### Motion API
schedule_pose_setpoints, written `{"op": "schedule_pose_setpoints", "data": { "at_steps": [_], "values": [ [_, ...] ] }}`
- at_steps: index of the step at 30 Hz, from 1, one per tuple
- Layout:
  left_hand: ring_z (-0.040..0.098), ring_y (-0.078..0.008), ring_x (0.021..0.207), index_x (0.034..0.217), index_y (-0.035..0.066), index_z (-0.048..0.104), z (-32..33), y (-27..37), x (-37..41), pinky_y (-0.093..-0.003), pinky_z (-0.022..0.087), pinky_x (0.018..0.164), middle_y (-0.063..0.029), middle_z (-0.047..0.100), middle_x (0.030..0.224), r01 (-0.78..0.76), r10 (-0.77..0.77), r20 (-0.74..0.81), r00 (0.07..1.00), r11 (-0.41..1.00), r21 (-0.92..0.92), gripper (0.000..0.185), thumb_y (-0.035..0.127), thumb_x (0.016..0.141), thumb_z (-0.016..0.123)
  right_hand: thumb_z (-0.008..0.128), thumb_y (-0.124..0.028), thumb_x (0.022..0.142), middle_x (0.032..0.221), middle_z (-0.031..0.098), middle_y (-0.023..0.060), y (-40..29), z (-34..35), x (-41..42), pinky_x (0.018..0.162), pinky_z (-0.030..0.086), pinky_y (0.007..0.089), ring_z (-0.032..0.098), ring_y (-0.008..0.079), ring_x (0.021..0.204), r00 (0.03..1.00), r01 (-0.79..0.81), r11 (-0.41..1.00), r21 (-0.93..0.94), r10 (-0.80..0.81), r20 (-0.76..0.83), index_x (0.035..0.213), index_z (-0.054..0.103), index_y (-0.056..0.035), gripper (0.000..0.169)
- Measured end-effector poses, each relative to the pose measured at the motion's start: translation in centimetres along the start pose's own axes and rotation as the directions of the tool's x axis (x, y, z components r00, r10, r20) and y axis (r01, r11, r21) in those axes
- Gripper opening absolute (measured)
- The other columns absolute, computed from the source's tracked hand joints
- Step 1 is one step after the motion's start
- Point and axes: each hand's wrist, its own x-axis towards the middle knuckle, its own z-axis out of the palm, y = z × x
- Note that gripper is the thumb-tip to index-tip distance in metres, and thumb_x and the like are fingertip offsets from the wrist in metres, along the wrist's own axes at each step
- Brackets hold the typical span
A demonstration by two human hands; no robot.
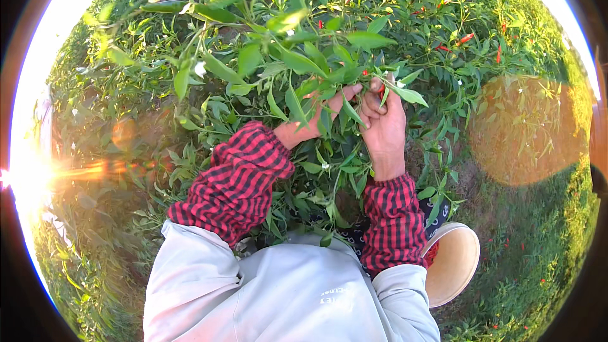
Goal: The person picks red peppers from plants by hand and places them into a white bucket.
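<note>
Both of my hands are in among the leaves of a chili pepper plant [304, 64]. My right hand [384, 121] has its fingers curled around a small red chili pepper [382, 92] beneath the foliage. Close to its left, my left hand [332, 104] reaches into the same branches, with its fingertips near the right hand's. Leaves cover much of the left hand, so its grip is unclear. Another spot of red chili [365, 72] shows just above the fingers. Larger green chili peppers [216, 13] hang on a branch at the upper left.
A pale bucket [456, 266] stands tilted by my right forearm, with red chilies [431, 254] visible inside its rim. Dense pepper plants surround me, with more ripe red chilies [464, 39] at the upper right. Low sun glares from the left.
</note>
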Motion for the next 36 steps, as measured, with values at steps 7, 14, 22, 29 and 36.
{"op": "schedule_pose_setpoints", "data": {
  "at_steps": [7, 14, 22, 29, 36],
  "values": [
    [0.058, -0.0137, 0.091, 0.105, 0.003, 0.058, 0.8, -2.3, -0.7, -0.0314, 0.047, 0.082, -0.0049, 0.063, 0.098, 0.021, -0.034, -0.018, 0.999, 0.868, -0.496, 0.018, 0.013, 0.09, 0.058, 0.044, -0.035, 0.096, 0.057, 0.027, -0.0084, 1.1, -1.0, -0.7, 0.042, 0.024, 0.0193, 0.026, 0.0023, 0.049, 0.998, -0.058, 0.956, 0.289, 0.053, 0.024, 0.094, 0.057, -0.0084, 0.029],
    [0.055, -0.012, 0.095, 0.111, 0.004, 0.057, 0.1, -3.3, -0.4, -0.0297, 0.044, 0.085, -0.0033, 0.062, 0.102, -0.034, 0.026, -0.08, 0.996, 0.995, -0.092, 0.024, 0.019, 0.092, 0.057, 0.045, -0.033, 0.097, 0.057, 0.031, -0.0064, 0.7, 0.7, -0.1, 0.04, 0.025, 0.019, 0.027, 0.0036, 0.046, 1.0, -0.009, 0.999, 0.041, 0.009, -0.012, 0.092, 0.056, -0.0066, 0.029],
    [0.055, -0.0163, 0.104, 0.122, 0.005, 0.051, 0.8, -7.0, -0.6, -0.03, 0.044, 0.09, -0.0078, 0.053, 0.12, 0.098, -0.179, -0.012, 0.984, 0.595, -0.798, 0.034, 0.021, 0.092, 0.055, 0.035, -0.04, 0.099, 0.054, 0.028, -0.0065, 0.5, 0.7, -1.0, 0.038, 0.024, 0.0197, 0.023, 0.0054, 0.045, 0.996, -0.053, 0.967, 0.249, 0.034, 0.08, 0.076, 0.049, -0.0085, 0.041],
    [0.058, -0.0126, 0.087, 0.101, 0.004, 0.061, -2.2, -5.9, 1.9, -0.0292, 0.048, 0.079, -0.0035, 0.063, 0.096, 0.052, -0.428, -0.223, 0.876, 0.544, -0.838, 0.022, 0.023, 0.089, 0.061, 0.028, -0.046, 0.098, 0.053, 0.032, -0.0025, -2.2, 2.4, -2.2, 0.035, 0.022, 0.0187, 0.022, 0.0046, 0.044, 0.99, 0.005, 0.995, 0.098, -0.019, 0.14, 0.067, 0.042, -0.0082, 0.051],
    [0.056, -0.0116, 0.081, 0.1, 0.005, 0.06, -1.5, -5.7, 2.0, -0.0287, 0.047, 0.076, -0.0022, 0.062, 0.094, -0.032, -0.392, -0.363, 0.845, 0.641, -0.767, 0.023, 0.024, 0.089, 0.062, 0.05, -0.008, 0.089, 0.07, 0.057, 0.0101, -1.7, 5.8, -0.5, 0.054, 0.043, 0.0314, 0.054, 0.0199, 0.056, 0.932, 0.348, 0.263, -0.9, -0.201, 0.302, 0.097, 0.057, -0.0016, 0.012]
  ]
}}
